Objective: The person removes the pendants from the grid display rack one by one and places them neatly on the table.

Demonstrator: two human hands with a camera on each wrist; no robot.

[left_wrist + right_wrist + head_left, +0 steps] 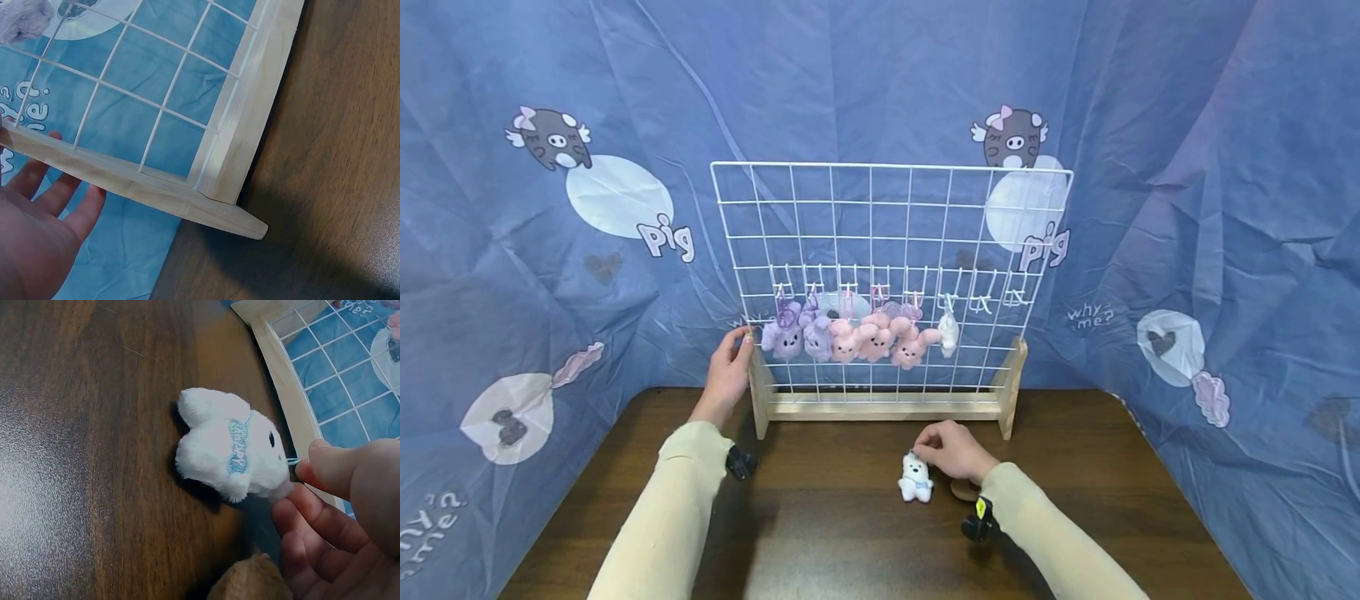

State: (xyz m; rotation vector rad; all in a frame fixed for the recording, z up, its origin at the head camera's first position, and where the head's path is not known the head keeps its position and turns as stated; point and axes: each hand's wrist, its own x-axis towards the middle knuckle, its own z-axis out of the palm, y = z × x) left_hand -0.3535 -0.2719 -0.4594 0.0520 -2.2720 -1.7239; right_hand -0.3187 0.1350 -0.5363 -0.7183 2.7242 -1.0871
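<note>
My left hand (727,371) grips the left wooden side post (112,178) of a white wire grid rack (871,202). Its fingers pass behind the wood in the left wrist view. My right hand (957,450) pinches the thin light-blue cord (292,461) at the head of a small white plush bear keychain (215,437). The bear has a blue lettered band across its body and is close over the dark wooden table. From hooks on the grid hang purple plush keychains (787,340), pink ones (844,343) and one white plush keychain (948,335).
A brown fuzzy thing (250,579) lies beside my right hand, mostly hidden under it in the head view. Bare hooks (1017,297) stand at the grid's right end. Behind the dark wooden table (835,533) hangs a blue printed cloth (880,75).
</note>
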